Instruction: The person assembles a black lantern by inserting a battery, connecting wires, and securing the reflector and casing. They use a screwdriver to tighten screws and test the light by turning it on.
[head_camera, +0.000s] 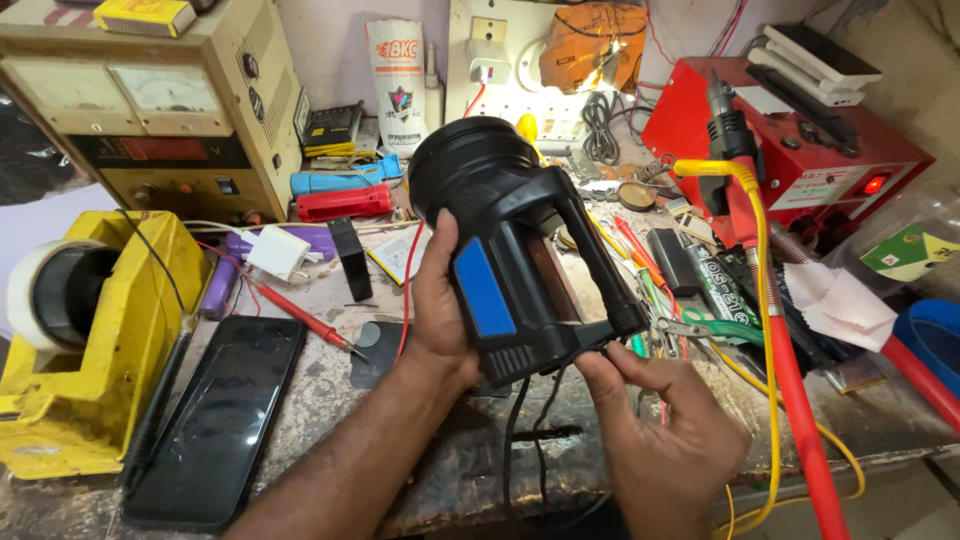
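A large black hand-held torch (510, 230) with a blue side panel and a carry handle is lifted above the workbench, its lens end pointing away from me. My left hand (435, 310) grips its body from the left side. My right hand (655, 425) pinches the rear lower end of the torch, where thin black wires (520, 430) hang down from it.
A yellow tape dispenser (90, 340) and a black phone (220, 420) lie at the left. A beige power supply (150, 100) stands behind. A red soldering station (800, 140), red and yellow cables (780, 350), pliers (700, 328) and small parts crowd the right side.
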